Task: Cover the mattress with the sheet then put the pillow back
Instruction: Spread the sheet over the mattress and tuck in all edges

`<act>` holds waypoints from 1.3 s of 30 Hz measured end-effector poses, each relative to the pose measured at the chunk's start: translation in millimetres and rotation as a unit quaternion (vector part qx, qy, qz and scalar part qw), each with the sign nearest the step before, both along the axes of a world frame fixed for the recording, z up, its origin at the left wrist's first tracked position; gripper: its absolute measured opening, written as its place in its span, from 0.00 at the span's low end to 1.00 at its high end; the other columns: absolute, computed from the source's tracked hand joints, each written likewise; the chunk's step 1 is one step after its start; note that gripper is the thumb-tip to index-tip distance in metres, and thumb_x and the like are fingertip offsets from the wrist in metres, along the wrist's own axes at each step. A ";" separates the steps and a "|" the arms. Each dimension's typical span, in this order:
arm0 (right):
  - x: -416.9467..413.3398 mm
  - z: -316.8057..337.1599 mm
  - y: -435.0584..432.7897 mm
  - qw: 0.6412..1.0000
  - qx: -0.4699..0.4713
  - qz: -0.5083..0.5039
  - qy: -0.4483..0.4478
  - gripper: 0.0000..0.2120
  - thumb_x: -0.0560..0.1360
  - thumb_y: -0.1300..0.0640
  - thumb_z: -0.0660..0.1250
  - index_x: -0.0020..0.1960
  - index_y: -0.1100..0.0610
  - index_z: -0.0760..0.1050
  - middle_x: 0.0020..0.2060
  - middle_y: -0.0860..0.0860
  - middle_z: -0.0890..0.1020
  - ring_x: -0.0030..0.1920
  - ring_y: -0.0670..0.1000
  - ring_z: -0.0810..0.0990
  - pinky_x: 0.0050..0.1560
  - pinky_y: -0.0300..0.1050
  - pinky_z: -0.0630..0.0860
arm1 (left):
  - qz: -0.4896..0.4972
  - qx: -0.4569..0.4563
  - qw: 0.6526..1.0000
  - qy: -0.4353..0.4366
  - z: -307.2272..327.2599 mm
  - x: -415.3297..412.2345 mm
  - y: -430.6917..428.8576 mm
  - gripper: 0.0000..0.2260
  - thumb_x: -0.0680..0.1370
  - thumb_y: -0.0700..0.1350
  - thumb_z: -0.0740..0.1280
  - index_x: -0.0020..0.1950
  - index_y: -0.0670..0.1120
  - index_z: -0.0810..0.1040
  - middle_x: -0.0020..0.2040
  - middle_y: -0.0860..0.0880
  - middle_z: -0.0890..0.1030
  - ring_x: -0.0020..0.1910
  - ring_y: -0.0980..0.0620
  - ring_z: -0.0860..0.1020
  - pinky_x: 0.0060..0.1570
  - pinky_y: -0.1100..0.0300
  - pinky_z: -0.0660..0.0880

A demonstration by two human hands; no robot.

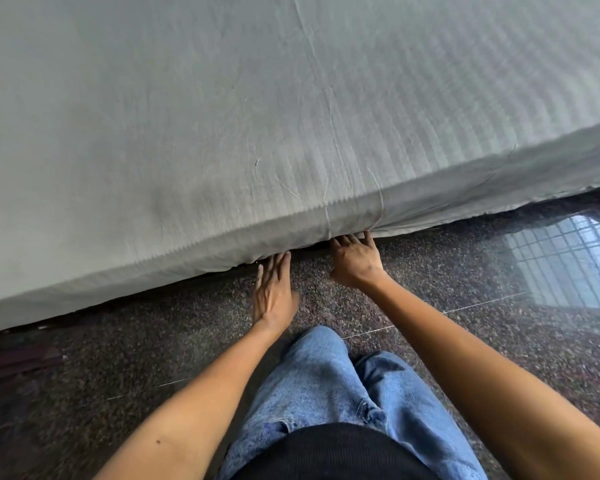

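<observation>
A pale grey-green striped sheet (222,116) lies spread over the mattress, filling the upper part of the view and hanging down its near side. My left hand (272,292) reaches with straight fingers to the sheet's lower edge, fingertips touching the fabric at the mattress's bottom. My right hand (355,259) is just to its right, its fingers pushed against the sheet's hem under the mattress edge; the fingertips are partly hidden by the cloth. To the right the sheet's edge (499,199) hangs loose above the floor. No pillow is in view.
A dark speckled polished floor (430,289) runs along the bed's near side, reflecting a barred window (565,261) at the right. My legs in blue jeans (326,386) stand close to the bed.
</observation>
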State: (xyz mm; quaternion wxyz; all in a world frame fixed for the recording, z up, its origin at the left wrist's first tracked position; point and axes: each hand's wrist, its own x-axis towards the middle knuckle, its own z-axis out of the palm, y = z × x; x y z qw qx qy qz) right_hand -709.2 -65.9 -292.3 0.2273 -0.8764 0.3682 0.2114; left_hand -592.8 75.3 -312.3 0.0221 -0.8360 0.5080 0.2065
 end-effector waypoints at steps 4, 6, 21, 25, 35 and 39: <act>-4.5 -1.4 7.9 1.000 -0.015 0.019 0.012 0.34 0.77 0.53 0.57 0.78 0.56 0.45 0.77 0.53 0.50 0.77 0.53 0.45 0.74 0.57 0.38 | 0.035 0.027 0.998 -0.036 5.6 1.9 -20.6 0.33 0.76 0.43 0.64 0.77 0.46 0.51 0.75 0.46 0.63 0.75 0.52 0.57 0.75 0.54 0.46; -4.6 -0.8 7.5 1.000 -0.017 0.022 0.005 0.33 0.77 0.54 0.57 0.78 0.56 0.46 0.77 0.54 0.50 0.77 0.54 0.46 0.74 0.57 0.39 | 0.059 0.050 0.996 -0.045 7.1 -2.1 -23.9 0.33 0.76 0.45 0.64 0.77 0.47 0.51 0.74 0.46 0.64 0.75 0.51 0.58 0.74 0.54 0.48; -102.5 -6.2 -25.7 0.987 -0.075 -0.102 -0.099 0.25 0.73 0.61 0.60 0.70 0.61 0.67 0.72 0.57 0.65 0.71 0.57 0.64 0.66 0.52 0.67 | 0.011 0.129 0.991 0.044 50.4 -56.7 -86.4 0.26 0.80 0.50 0.57 0.77 0.52 0.53 0.75 0.44 0.61 0.68 0.42 0.69 0.62 0.47 0.68; -100.1 -9.7 -31.1 0.985 -0.114 -0.084 -0.099 0.20 0.75 0.61 0.57 0.65 0.61 0.73 0.71 0.59 0.66 0.72 0.58 0.62 0.73 0.54 0.58 | -0.019 0.123 0.992 0.015 48.9 -68.6 -99.2 0.24 0.80 0.47 0.57 0.76 0.46 0.59 0.71 0.43 0.68 0.65 0.43 0.72 0.59 0.48 0.70; -70.9 -16.8 -23.7 0.983 -0.132 -0.124 -0.011 0.24 0.80 0.59 0.47 0.76 0.63 0.53 0.76 0.62 0.51 0.76 0.62 0.47 0.72 0.61 0.36 | -0.057 0.065 0.996 -0.032 38.0 -63.1 -99.9 0.19 0.80 0.46 0.55 0.72 0.49 0.64 0.54 0.40 0.81 0.52 0.40 0.80 0.49 0.50 0.73; -75.9 -17.4 -18.8 0.984 -0.128 -0.126 0.006 0.27 0.80 0.57 0.51 0.77 0.61 0.48 0.76 0.60 0.49 0.76 0.61 0.45 0.70 0.62 0.33 | -0.032 0.074 0.997 -0.017 33.8 -69.9 -91.9 0.24 0.81 0.48 0.56 0.77 0.51 0.55 0.52 0.41 0.81 0.50 0.40 0.79 0.49 0.51 0.72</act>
